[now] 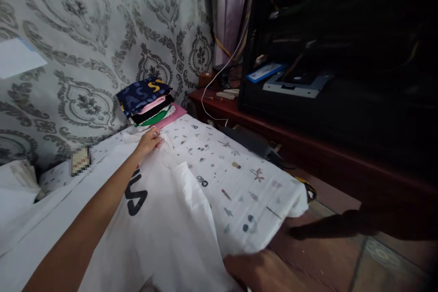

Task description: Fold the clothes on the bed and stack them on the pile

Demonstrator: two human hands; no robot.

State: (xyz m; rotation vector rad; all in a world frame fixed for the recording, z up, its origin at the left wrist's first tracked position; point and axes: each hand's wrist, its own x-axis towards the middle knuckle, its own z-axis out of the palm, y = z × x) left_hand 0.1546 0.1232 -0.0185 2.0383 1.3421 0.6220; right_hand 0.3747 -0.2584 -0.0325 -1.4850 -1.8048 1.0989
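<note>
A white T-shirt (171,223) with dark lettering and a bit of red print lies spread over the patterned sheet (236,178). Near its far end, my left hand (149,141) pinches the fabric by the neckline or shoulder. At the bottom edge, my right hand (262,271) is beside the shirt's near right side, blurred and partly out of frame; its fingers do not show clearly. Just beyond my left hand stands a stack of folded clothes (147,102), with a navy lettered piece on top and pink, black and green ones below.
Patterned wallpaper (82,54) rises behind the bed. To the right is a dark red wooden stand (290,139) with a large black screen and a white cable (202,100). A small pixelated item (80,161) is at left. Tiled floor (328,255) shows at lower right.
</note>
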